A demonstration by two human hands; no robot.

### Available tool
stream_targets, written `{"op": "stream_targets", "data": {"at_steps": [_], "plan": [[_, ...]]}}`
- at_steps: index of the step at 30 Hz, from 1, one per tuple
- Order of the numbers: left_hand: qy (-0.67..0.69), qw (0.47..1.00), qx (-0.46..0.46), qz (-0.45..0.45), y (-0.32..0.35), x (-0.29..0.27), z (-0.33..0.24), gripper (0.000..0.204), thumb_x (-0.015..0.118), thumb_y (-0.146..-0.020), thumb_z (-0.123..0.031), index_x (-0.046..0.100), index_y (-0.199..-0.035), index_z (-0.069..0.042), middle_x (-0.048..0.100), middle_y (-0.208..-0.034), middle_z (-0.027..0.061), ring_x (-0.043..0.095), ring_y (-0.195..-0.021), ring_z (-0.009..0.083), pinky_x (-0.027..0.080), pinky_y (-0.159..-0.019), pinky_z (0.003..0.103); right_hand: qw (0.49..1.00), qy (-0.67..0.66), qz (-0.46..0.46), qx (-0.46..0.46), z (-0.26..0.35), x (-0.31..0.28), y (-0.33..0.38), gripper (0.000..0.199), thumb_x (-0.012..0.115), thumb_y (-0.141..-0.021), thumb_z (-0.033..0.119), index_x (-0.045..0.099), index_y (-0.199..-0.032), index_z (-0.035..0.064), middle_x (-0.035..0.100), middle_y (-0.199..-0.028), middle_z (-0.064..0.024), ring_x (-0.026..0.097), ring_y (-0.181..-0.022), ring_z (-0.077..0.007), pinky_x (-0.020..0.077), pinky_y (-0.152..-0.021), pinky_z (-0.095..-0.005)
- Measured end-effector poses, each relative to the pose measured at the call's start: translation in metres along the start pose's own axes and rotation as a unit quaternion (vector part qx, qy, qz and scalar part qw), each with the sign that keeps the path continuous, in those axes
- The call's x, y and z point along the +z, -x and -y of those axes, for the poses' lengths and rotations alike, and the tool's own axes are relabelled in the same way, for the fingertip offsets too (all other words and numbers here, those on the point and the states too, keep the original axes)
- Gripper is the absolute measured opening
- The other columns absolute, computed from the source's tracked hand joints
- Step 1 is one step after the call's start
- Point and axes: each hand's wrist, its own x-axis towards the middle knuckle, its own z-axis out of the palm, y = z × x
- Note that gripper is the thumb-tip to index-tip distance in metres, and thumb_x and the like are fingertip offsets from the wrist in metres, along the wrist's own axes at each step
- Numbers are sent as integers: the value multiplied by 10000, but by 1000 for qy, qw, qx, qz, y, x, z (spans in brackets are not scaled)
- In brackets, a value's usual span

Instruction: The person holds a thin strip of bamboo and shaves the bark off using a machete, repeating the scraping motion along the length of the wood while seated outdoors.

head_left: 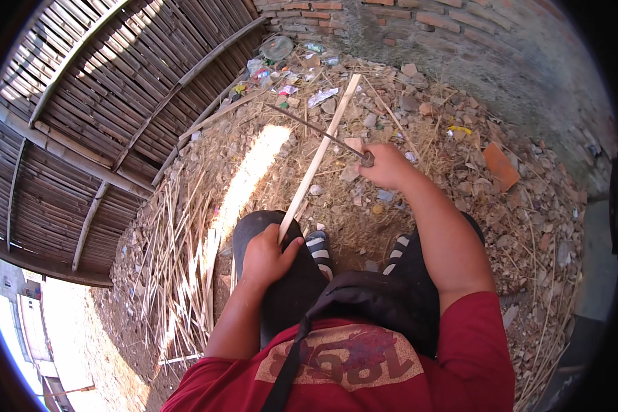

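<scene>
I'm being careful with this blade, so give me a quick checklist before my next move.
1. Left hand secure on the pale strip: ok, closed around its near end.
2. Right hand secure on the long dark blade: ok, gripping it at the near end.
3. Left hand away from the blade: ok, the blade crosses the strip in view well beyond that hand.
4. Blade touching the strip: cannot tell from this single view.
5. Ground free of clutter: not ok, an orange slab and a silvery wrapper lie among rubble.
</scene>
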Motion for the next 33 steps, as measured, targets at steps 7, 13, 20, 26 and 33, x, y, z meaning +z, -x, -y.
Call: {"op": "stream_targets", "data": {"at_steps": [7,13,20,26,33], "plan": [[-13,999,21,-33,6,9,7,455,772,-876,-437,568,-832,-32,640,-691,188,654,-704,438,496,-639,523,944,194,219,-153,53,10,16,272,761,-764,294,705,-897,63,712,-868,-167,699,-865,-385,550,-771,-495],[-11,1000,10,-11,2,5,5,438,775,-877,-423,566,-852,-39,652,-719,206,658,-730,451,503,-654,530,1000,6,29,-1,2,-1,-2,395,772,-790,311,734,-1082,48,724,-911,-184,705,-893,-367,557,-795,-474],[-42,999,9,-5,3,7,4,423,757,-896,-412,578,-882,-30,666,-755,213,670,-766,452,515,-686,547,961,180,173,-123,57,18,20,233,733,-778,245,718,-950,89,718,-878,-163,703,-892,-374,558,-789,-491],[9,1000,7,-11,0,4,8,415,797,-870,-397,598,-884,-33,655,-706,166,665,-674,399,503,-617,484,993,57,106,-3,27,10,-1,226,701,-774,217,712,-951,76,708,-875,-185,699,-882,-384,549,-771,-489],[2,1000,-9,-6,0,4,0,432,755,-902,-430,601,-886,-27,656,-716,191,673,-708,421,523,-648,504,978,118,166,-47,52,9,15,228,706,-769,205,714,-958,79,722,-917,-160,698,-915,-381,553,-792,-486]]}}
